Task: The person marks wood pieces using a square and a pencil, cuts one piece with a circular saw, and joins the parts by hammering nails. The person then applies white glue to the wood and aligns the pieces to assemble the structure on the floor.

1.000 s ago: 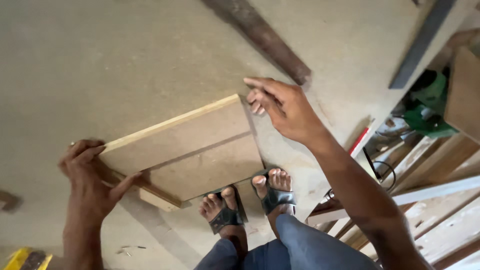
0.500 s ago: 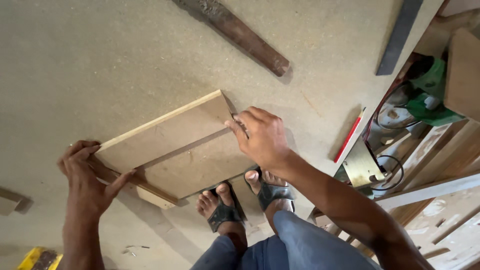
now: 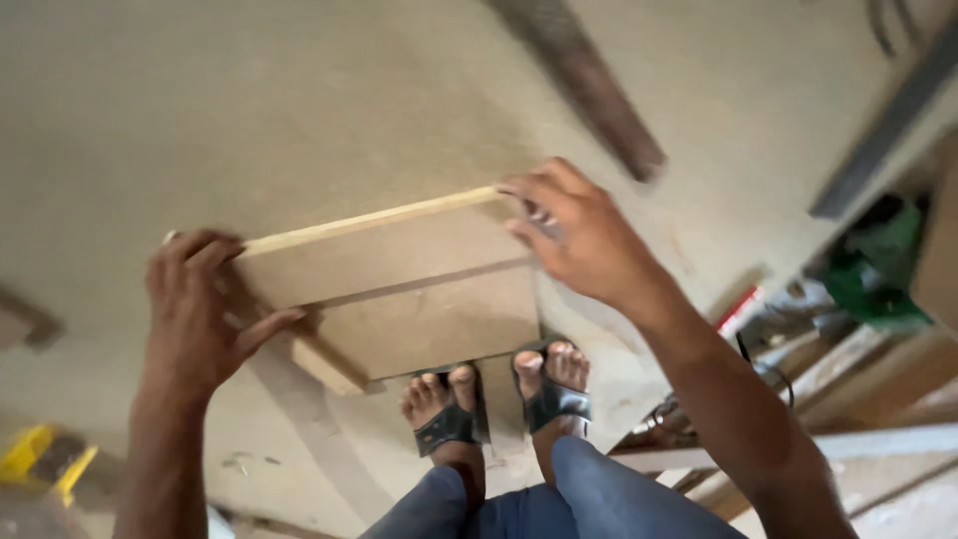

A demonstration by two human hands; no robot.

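We hold two flat, smooth wood boards (image 3: 399, 289) (stacked): left hand (image 3: 205, 309) wrapped tight on one end, right hand (image 3: 584, 235) pinching the other.

Below me I see a dusty grey concrete floor (image 3: 249, 100), with a long dark brown strip of wood (image 3: 584, 95) lying slantwise on it, blurred, toward the top. At the right edge a green object (image 3: 878, 265) sits among pale wooden planks (image 3: 878, 444) and a dark grey metal bar (image 3: 883, 135), too blurred to tell apart further. A yellow object (image 3: 40, 459) shows at the lower left, also blurred.
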